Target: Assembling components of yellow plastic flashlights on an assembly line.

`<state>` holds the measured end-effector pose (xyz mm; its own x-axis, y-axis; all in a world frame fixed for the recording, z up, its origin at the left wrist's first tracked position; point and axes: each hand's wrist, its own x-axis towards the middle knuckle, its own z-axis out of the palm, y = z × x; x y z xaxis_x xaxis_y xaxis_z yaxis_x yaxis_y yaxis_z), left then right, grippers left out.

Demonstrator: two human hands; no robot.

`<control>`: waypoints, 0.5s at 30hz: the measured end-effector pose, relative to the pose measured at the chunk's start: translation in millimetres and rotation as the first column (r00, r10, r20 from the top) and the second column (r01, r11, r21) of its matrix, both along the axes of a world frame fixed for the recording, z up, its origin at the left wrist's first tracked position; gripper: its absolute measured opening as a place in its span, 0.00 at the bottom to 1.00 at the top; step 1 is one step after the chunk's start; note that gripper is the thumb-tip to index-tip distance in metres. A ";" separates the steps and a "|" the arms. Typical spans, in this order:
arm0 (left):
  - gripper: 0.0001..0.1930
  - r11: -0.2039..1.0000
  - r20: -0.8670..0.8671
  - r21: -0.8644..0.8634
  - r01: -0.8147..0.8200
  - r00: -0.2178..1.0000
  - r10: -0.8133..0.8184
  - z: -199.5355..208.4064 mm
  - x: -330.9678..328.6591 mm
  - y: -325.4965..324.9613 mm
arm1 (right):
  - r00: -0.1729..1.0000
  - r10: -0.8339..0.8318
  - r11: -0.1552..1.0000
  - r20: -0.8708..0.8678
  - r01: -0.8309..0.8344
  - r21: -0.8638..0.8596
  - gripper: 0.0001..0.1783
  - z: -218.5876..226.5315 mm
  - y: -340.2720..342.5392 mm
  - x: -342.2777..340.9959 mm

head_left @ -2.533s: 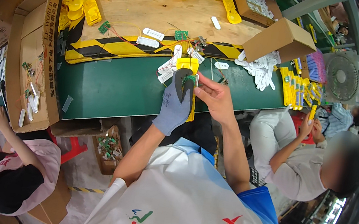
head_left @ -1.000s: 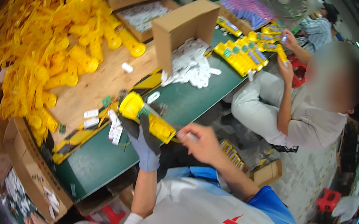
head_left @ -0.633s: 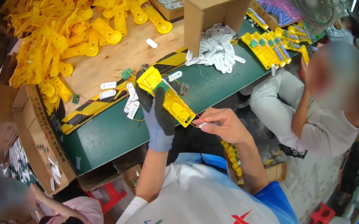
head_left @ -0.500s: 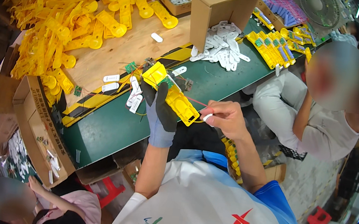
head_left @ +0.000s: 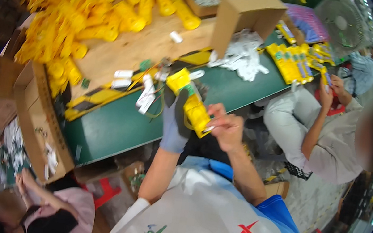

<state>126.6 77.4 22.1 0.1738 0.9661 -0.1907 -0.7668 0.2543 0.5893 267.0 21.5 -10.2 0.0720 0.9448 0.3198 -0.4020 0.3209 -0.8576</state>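
Observation:
My left hand (head_left: 175, 123), in a grey-and-black glove, grips a yellow plastic housing (head_left: 195, 111) tilted above the bench's front edge. A green circuit board (head_left: 188, 91) sits inside the housing's upper half. Bare, my right hand (head_left: 228, 131) pinches a small white plastic part (head_left: 209, 129) against the housing's lower end; motion blur hides how the two meet. Behind the housing, white oblong plastic pieces (head_left: 147, 96) and thin wires lie along the bench edge, with a loose green board (head_left: 145, 65) beside them.
A heap of yellow housings (head_left: 91, 12) covers the far left. White parts spill from a cardboard box (head_left: 248, 13); filled housings (head_left: 289, 62) lie to its right. An open carton (head_left: 43, 120) stands at left. Co-workers sit on both sides, the right one holding a yellow housing (head_left: 326, 80).
My right hand has brought the white part in against the housing's lower end; the red wire stretched between them no longer shows. The view has shifted. The right co-worker's hands have come into sight.

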 end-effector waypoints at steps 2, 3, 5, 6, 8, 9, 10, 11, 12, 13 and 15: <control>0.17 0.999 0.031 -0.050 0.005 1.000 -0.003 -2.6 -2.9 -5.6 | 0.987 0.036 0.996 0.156 -0.022 -0.090 0.07 2.3 -4.9 -4.7; 0.17 1.000 0.004 -0.029 -0.008 1.000 0.008 -7.2 -5.9 -6.2 | 0.979 0.074 0.996 0.190 -0.062 -0.071 0.06 -2.7 -6.6 -3.0; 0.18 0.999 -0.090 -0.018 -0.050 0.995 0.048 -9.7 -8.7 -5.1 | 0.979 0.086 0.996 0.186 -0.078 -0.045 0.07 -7.9 -9.8 -1.6; 0.19 0.999 -0.125 0.001 -0.050 0.991 0.050 -19.9 -12.7 -4.5 | 0.988 0.074 0.997 0.136 -0.070 -0.031 0.06 -11.2 -11.8 -2.2; 0.20 0.999 -0.158 0.019 -0.051 0.986 0.053 -22.5 -9.5 -6.1 | 0.981 0.047 0.999 0.186 -0.049 0.003 0.07 -12.1 -15.5 3.6; 0.21 0.998 -0.157 0.020 -0.054 0.986 0.056 -7.8 -7.2 -10.3 | 0.977 0.055 0.997 0.205 -0.063 0.032 0.09 -13.9 -16.5 5.0; 0.21 0.995 -0.122 0.002 -0.099 0.988 0.099 7.7 -1.9 -13.3 | 0.978 0.037 0.998 0.207 -0.047 0.044 0.09 -16.6 -19.5 3.1; 0.21 0.996 -0.120 0.012 -0.091 0.989 0.092 6.6 -1.9 -12.7 | 0.982 0.008 1.000 0.189 -0.008 0.002 0.13 -13.7 -20.2 -1.9; 0.21 0.990 -0.174 0.077 -0.114 0.977 0.126 2.1 -4.2 -14.4 | 0.985 -0.020 0.999 0.169 0.028 -0.043 0.18 -11.1 -20.0 -5.1; 0.21 0.981 -0.226 0.140 -0.136 0.960 0.165 -0.3 -5.7 -14.9 | 0.986 -0.026 0.999 0.167 0.033 -0.039 0.18 -7.9 -21.2 -7.4; 0.21 0.958 -0.236 0.249 -0.141 0.951 0.201 20.7 3.6 -21.1 | 0.997 -0.055 0.934 -0.049 0.034 -0.355 0.28 9.7 -20.9 -10.6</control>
